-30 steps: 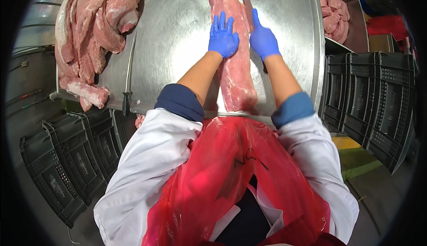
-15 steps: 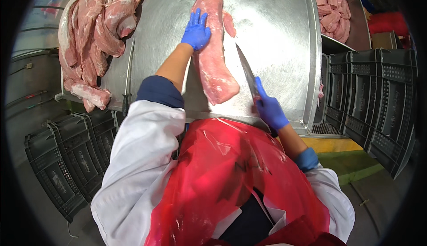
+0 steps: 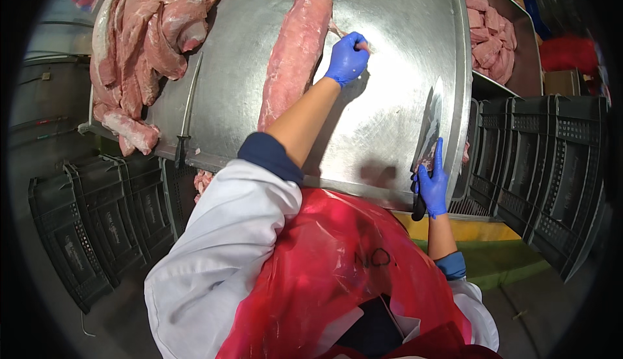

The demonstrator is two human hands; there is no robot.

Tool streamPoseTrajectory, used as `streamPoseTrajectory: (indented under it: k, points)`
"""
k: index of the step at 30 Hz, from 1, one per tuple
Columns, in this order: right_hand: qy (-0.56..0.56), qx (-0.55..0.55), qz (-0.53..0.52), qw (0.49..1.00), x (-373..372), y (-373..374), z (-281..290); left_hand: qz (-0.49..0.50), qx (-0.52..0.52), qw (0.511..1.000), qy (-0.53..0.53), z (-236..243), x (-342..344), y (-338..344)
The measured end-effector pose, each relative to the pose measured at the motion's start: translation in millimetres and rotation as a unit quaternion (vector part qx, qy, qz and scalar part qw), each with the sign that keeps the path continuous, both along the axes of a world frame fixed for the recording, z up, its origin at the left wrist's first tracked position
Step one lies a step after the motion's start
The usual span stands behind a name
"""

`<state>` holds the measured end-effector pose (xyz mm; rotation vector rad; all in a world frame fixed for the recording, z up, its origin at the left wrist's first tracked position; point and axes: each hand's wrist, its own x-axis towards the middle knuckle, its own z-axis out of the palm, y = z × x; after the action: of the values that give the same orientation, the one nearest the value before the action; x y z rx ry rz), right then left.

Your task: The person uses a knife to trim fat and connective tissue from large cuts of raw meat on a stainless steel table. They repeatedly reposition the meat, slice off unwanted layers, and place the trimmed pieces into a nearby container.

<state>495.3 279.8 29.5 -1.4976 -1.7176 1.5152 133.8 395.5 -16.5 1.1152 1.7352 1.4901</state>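
Hands (image 3: 348,59) beside lengthwise loin (image 3: 295,51)

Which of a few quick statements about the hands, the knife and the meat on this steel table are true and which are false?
1. The right hand holds a knife near the table's right edge. True.
2. The left hand lies flat on top of the long cut of meat. False: it is closed on a thin strip of trimming beside the cut, to its right.
3. A heap of pork cuts lies at the left end of the steel table. True.
4. The knife blade is cutting into the long cut. False: it is well apart from it, over bare steel.
5. Both hands wear blue gloves. True.
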Motion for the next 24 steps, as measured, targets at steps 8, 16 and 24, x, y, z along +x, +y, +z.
streamPoseTrajectory:
  k: [8, 16, 24]
  points:
    - [-0.026, -0.019, 0.104, 0.994, -29, 5, -15, 0.070, 0.099, 0.993, -0.003, 77, 18, 27]
    - [0.322, -0.179, -0.011, 0.930, -218, 147, -59, -0.081, 0.206, 0.972, 0.083, 127, 121, 57]
    - [0.215, -0.244, 0.001, 0.946, -199, 50, -44, -0.423, -0.189, 0.882, 0.083, 208, 193, -9]
